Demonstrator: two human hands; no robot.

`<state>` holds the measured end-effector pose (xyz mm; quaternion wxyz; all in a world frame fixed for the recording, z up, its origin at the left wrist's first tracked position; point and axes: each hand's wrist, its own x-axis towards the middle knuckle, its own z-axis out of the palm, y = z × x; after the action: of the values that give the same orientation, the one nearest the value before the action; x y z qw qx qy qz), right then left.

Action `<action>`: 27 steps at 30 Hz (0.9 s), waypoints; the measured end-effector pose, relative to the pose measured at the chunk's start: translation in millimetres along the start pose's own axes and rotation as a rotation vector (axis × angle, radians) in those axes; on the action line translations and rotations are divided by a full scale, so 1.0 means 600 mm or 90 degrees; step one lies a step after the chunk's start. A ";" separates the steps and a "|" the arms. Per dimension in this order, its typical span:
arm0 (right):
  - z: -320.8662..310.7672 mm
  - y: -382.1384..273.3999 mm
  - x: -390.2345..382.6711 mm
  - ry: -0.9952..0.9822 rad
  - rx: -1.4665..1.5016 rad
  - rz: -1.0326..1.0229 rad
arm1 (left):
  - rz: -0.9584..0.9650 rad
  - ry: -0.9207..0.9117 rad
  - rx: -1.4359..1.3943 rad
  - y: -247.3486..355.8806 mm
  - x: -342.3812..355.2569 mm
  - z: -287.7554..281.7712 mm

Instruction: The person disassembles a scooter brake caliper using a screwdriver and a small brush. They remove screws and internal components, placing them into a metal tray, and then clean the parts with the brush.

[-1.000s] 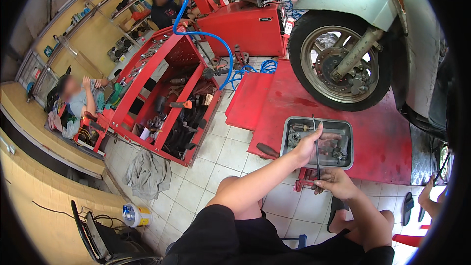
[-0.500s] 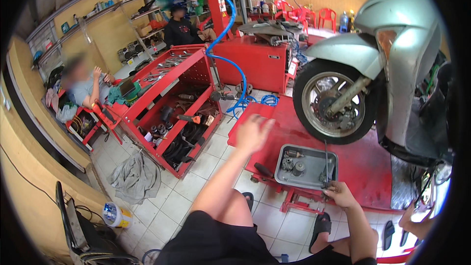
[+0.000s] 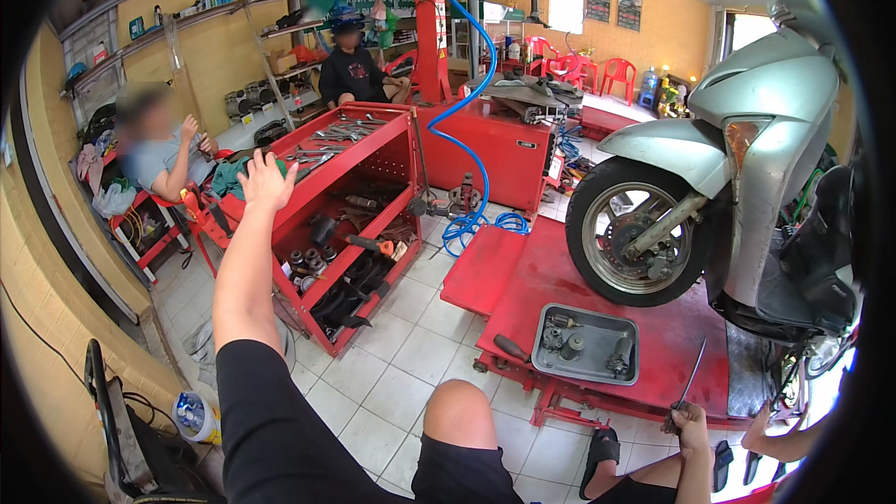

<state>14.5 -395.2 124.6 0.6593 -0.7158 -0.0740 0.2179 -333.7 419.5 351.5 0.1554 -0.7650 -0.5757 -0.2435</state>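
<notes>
My left hand (image 3: 268, 179) is stretched out over the near left end of the red tool cart (image 3: 347, 161), fingers spread and holding nothing. Spanners (image 3: 347, 133) lie on the cart's top, beyond that hand. Low on the right, my right hand (image 3: 691, 427) is closed round the handle of a long, thin screwdriver (image 3: 692, 371), its shaft pointing up. To the left of it, a grey metal tray (image 3: 583, 376) holds several small metal parts (image 3: 571, 345). The tray sits at the near edge of the red lift platform (image 3: 509, 327).
A silver scooter (image 3: 747, 159) stands on the platform, front wheel (image 3: 637, 233) behind the tray. A blue air hose (image 3: 465, 131) hangs down past the cart. Two people sit at the left and back. Another person's hand (image 3: 770, 434) is at the lower right. A bucket (image 3: 196, 417) stands lower left.
My left hand has swung left from above the floor to over the tool cart. My right hand has carried the screwdriver right, away from the tray. The view has tilted up.
</notes>
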 end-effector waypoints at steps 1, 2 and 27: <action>-0.004 0.010 -0.006 0.012 0.009 -0.002 | -0.010 -0.009 -0.002 -0.001 0.010 -0.002; -0.005 0.016 -0.014 0.022 0.020 0.008 | -0.004 -0.018 -0.007 -0.005 0.014 0.001; -0.003 0.030 0.044 0.076 0.041 0.009 | 0.290 0.130 -0.370 0.234 -0.147 -0.007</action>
<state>35.5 -388.7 101.2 0.6836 -0.7065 -0.0227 0.1819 -219.7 305.6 312.4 0.0388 -0.8571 -0.2797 -0.4309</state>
